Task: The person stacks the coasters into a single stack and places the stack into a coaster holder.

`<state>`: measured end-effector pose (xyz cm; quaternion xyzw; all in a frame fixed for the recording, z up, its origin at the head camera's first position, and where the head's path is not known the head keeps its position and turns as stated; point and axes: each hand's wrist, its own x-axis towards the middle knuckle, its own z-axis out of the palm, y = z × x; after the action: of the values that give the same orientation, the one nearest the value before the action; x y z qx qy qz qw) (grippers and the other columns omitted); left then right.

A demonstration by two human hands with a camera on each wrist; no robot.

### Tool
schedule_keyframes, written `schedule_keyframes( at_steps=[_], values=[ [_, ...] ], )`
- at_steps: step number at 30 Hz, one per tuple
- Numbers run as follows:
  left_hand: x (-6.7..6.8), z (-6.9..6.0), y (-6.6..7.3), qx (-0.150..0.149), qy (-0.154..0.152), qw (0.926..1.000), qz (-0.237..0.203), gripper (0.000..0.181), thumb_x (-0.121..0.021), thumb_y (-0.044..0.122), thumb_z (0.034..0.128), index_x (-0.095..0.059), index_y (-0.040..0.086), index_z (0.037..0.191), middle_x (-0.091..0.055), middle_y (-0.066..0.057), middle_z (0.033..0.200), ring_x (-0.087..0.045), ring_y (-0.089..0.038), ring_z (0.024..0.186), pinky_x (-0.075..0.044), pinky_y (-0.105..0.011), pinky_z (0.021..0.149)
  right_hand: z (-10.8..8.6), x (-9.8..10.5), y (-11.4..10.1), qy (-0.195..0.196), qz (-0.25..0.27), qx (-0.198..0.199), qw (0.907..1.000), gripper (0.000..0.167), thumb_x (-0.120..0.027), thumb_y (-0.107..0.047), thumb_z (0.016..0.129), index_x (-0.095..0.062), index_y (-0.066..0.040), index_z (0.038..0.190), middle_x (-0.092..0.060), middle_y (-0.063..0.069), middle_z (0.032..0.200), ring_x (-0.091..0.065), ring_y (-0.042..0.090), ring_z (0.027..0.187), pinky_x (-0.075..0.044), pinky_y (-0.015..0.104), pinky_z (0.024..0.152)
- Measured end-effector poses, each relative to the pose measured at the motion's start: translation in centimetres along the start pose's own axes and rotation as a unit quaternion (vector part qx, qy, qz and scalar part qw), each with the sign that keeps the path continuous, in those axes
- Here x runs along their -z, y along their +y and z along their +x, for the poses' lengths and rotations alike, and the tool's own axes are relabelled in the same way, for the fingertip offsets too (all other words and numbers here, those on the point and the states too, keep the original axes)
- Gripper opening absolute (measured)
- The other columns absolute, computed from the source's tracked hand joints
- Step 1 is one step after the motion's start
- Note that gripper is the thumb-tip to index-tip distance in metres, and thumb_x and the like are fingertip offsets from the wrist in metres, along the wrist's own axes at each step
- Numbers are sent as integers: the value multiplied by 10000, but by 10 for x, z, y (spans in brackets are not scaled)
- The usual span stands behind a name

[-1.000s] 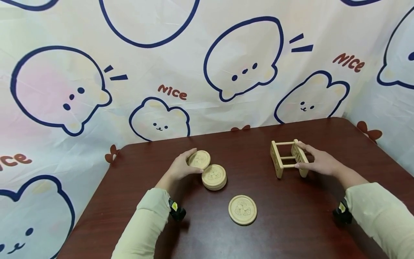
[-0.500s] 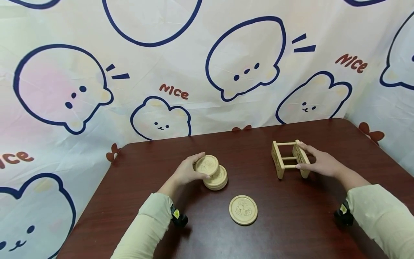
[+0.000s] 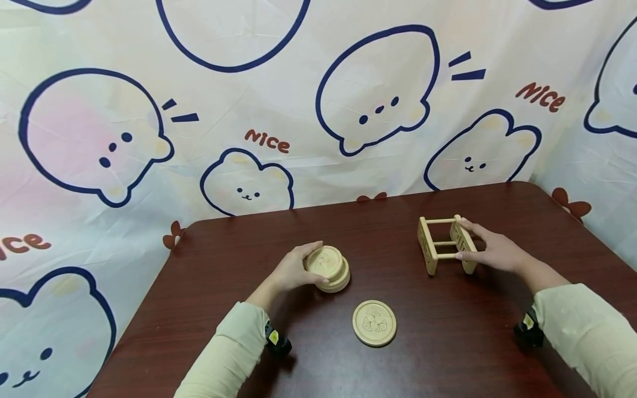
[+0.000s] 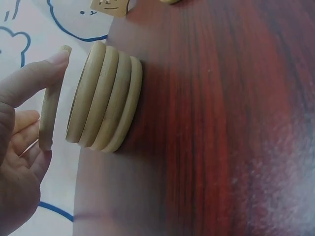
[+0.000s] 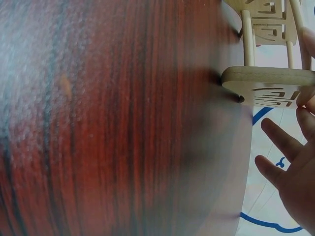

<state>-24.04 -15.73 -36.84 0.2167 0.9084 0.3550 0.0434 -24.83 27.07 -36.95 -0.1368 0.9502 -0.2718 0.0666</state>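
My left hand (image 3: 291, 270) pinches a round wooden coaster (image 3: 324, 261) by its edges, thumb on the near side. Below it stands a stack of several like coasters (image 3: 337, 284). The left wrist view has the held coaster (image 4: 50, 110) apart from the stack (image 4: 104, 98), with a narrow gap between. My right hand (image 3: 495, 250) holds the right side panel of a small wooden coaster rack (image 3: 426, 246) with thumb and fingers. Two cut-out side panels joined by rods make up the rack (image 5: 275, 81), which stands on the table; two fingers spread away from it.
A single coaster (image 3: 374, 323) with a carved leaf pattern lies flat on the dark red-brown table (image 3: 438, 342), in front of the stack. Behind the table hangs a pale cloth (image 3: 298, 110) printed with cartoon bears. Each wrist wears a small black camera (image 3: 277, 340).
My left hand has carried its coaster rightward from beside the stack until it overlaps the stack top in the head view. The right hand and rack have stayed put.
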Motion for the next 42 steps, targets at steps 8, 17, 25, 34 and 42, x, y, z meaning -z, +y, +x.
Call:
schedule_keyframes(
  at_steps=[8,17,25,34,42],
  values=[
    [-4,0,2,-100,-66,9999,18,847,-798,262,578,-396,56,1295,-403,-46,1295,-340,-193,1173,-287,-363,944,0,1,1,-54,71,-109,9999,876,-566,-485,770,-98,-86,1393,-186,303,1335,-255,494,1132,-265,619,815],
    [-7,0,2,-102,-164,9998,110,845,-794,279,581,-398,55,1293,-409,-53,1289,-343,-211,1167,-289,-381,938,1,-1,2,-48,19,-80,10000,883,-562,-499,766,-105,-74,1390,-206,310,1321,-289,490,1115,-287,601,812],
    [-9,1,3,-171,-214,9995,143,857,-798,280,576,-393,47,1295,-403,-58,1293,-335,-212,1174,-287,-379,939,0,-1,1,-34,76,-74,9999,902,-559,-527,752,-103,-82,1392,-224,307,1313,-298,486,1110,-296,599,804],
    [-10,1,1,-107,-326,9994,109,856,-785,284,598,-369,51,1309,-374,-56,1315,-322,-209,1186,-288,-382,941,-1,-1,0,-20,83,-65,9999,894,-564,-518,754,-108,-90,1393,-225,304,1315,-291,486,1114,-294,601,802],
    [-9,2,1,-132,-343,9992,130,866,-785,292,598,-360,44,1312,-374,-67,1314,-308,-224,1195,-275,-393,948,0,-1,1,-16,86,-60,9999,897,-564,-520,752,-100,-99,1395,-224,303,1316,-294,485,1112,-295,602,802]
  ],
)
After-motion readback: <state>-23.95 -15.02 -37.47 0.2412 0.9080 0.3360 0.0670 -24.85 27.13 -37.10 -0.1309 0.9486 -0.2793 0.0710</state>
